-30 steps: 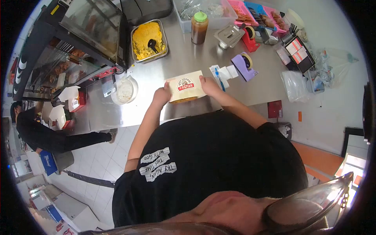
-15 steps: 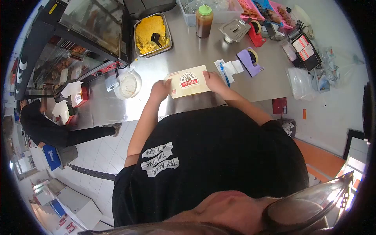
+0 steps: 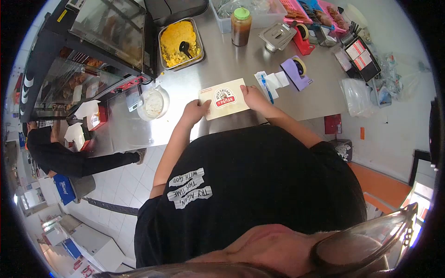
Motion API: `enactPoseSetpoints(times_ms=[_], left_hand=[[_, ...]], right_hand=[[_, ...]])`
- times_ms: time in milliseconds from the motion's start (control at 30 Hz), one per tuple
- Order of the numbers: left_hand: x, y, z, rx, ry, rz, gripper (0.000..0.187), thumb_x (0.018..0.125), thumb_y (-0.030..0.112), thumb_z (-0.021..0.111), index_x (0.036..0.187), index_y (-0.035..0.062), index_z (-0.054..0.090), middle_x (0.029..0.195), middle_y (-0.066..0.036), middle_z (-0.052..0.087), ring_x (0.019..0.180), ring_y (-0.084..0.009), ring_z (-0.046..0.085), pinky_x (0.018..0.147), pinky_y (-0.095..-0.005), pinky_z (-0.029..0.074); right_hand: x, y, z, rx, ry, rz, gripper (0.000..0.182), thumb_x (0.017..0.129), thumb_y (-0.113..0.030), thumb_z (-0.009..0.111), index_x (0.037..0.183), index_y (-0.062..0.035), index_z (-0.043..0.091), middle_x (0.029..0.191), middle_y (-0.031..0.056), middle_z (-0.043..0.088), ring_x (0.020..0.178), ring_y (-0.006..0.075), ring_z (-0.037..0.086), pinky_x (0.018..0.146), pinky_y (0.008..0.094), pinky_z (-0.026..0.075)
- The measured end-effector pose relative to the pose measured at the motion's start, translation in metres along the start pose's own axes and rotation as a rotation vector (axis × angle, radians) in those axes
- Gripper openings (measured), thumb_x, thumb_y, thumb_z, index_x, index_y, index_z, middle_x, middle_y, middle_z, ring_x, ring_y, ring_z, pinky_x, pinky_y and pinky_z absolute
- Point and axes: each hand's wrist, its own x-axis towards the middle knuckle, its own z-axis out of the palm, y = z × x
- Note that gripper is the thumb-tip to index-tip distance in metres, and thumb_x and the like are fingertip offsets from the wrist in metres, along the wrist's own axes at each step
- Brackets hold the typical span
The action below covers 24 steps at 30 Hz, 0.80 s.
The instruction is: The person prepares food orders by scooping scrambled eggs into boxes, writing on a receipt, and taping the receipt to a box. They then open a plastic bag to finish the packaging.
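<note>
A cream cardboard food box with a red and black chicken logo is held level over the near edge of the steel counter. Only its top face shows clearly, so its depth is hard to judge. My left hand grips the left end, thumb lying on top. At the opposite end, my right hand pinches the upper right corner, its thumb also on the top face. Beyond my right hand lie white paper slips with a blue pen on them.
A white bowl of rice-like food and a tray of yellow food stand left. Farther back are a sauce bottle, a lidded steel container and a purple tape dispenser. Another person stands by open boxes beside a display warmer.
My left hand has shifted slightly right, farther onto the box, with its thumb now over the top face. The box tilts a little more, and the other person has moved slightly.
</note>
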Motion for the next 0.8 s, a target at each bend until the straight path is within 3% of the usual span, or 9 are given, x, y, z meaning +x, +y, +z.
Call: enactPoseSetpoints(times_ms=[167,367,400,500,533,600,633,700,800], left_hand=[[-0.018,0.024,-0.018,-0.223,-0.045,-0.117,0.058,0.085,0.049,0.063,0.096,-0.0072,0.068,0.087,-0.019,0.068,0.078,-0.0227,0.064,0.073,-0.035,0.049],[0.002,-0.008,0.012,-0.132,0.036,-0.017,0.058,0.093,0.048,0.049,0.088,-0.0064,0.068,0.082,-0.023,0.067,0.08,-0.035,0.065,0.076,-0.041,0.05],[-0.004,0.013,0.007,-0.039,-0.074,-0.092,0.047,0.097,0.036,0.045,0.101,-0.0073,0.064,0.099,-0.028,0.064,0.096,-0.0405,0.061,0.084,-0.045,0.047],[-0.003,-0.002,0.046,0.052,0.3,0.191,0.042,0.097,0.025,0.043,0.123,-0.0077,0.051,0.125,-0.031,0.05,0.116,-0.0424,0.049,0.094,-0.0467,0.04],[-0.012,0.003,0.051,-0.055,0.445,0.32,0.048,0.095,0.017,0.044,0.138,-0.0027,0.035,0.142,-0.03,0.031,0.13,-0.0459,0.031,0.104,-0.0506,0.031],[-0.016,0.018,0.037,0.308,0.438,0.553,0.052,0.093,0.018,0.046,0.14,-0.001,0.033,0.143,-0.03,0.029,0.131,-0.0466,0.03,0.105,-0.054,0.028],[-0.016,0.024,0.032,0.489,0.431,0.669,0.055,0.093,0.018,0.047,0.142,-0.0002,0.032,0.143,-0.03,0.029,0.131,-0.0469,0.029,0.106,-0.0557,0.027],[-0.016,0.027,0.022,0.556,0.231,0.773,0.073,0.087,0.04,0.056,0.143,0.0017,0.03,0.144,-0.029,0.026,0.133,-0.0493,0.024,0.108,-0.0603,0.02],[-0.026,0.034,0.004,0.568,0.091,0.839,0.094,0.075,0.06,0.064,0.146,0.0083,0.029,0.148,-0.027,0.021,0.132,-0.0511,0.024,0.11,-0.0601,0.018]], right_hand=[[-0.001,0.002,0.003,0.017,0.031,0.0,0.054,0.101,-0.033,0.025,0.103,0.0066,0.063,0.104,0.0282,0.062,0.105,0.0418,0.052,0.096,0.0474,0.039],[-0.006,-0.009,-0.004,0.024,0.046,-0.007,0.056,0.101,-0.033,0.024,0.1,0.0066,0.063,0.106,0.0274,0.061,0.104,0.0419,0.051,0.097,0.0465,0.039],[-0.006,-0.009,-0.004,0.025,0.049,-0.007,0.056,0.101,-0.034,0.024,0.099,0.0064,0.063,0.108,0.0272,0.061,0.104,0.0421,0.051,0.097,0.0463,0.039],[-0.001,-0.003,0.002,-0.009,0.026,0.037,0.046,0.099,-0.031,0.034,0.111,0.0056,0.059,0.122,0.0254,0.054,0.109,0.0417,0.049,0.098,0.0465,0.038],[-0.004,-0.004,0.002,-0.032,0.169,-0.067,0.043,0.097,-0.03,0.039,0.116,0.005,0.056,0.127,0.0248,0.05,0.114,0.0412,0.046,0.099,0.0466,0.037],[-0.016,-0.008,0.001,-0.079,0.457,-0.269,0.045,0.094,-0.027,0.047,0.127,0.0039,0.049,0.137,0.0235,0.042,0.124,0.0401,0.041,0.103,0.0467,0.035],[-0.016,-0.008,-0.004,-0.151,0.356,-0.412,0.049,0.093,-0.028,0.05,0.13,0.0029,0.046,0.139,0.023,0.04,0.128,0.0395,0.037,0.104,0.0472,0.033],[-0.016,-0.003,-0.019,-0.298,0.141,-0.691,0.059,0.09,-0.029,0.056,0.137,0.0008,0.038,0.144,0.022,0.034,0.136,0.0382,0.028,0.108,0.048,0.029],[-0.015,-0.003,-0.043,-0.334,-0.07,-0.806,0.076,0.084,-0.043,0.062,0.141,-0.0007,0.034,0.149,0.0192,0.028,0.141,0.0376,0.02,0.113,0.0475,0.022]])
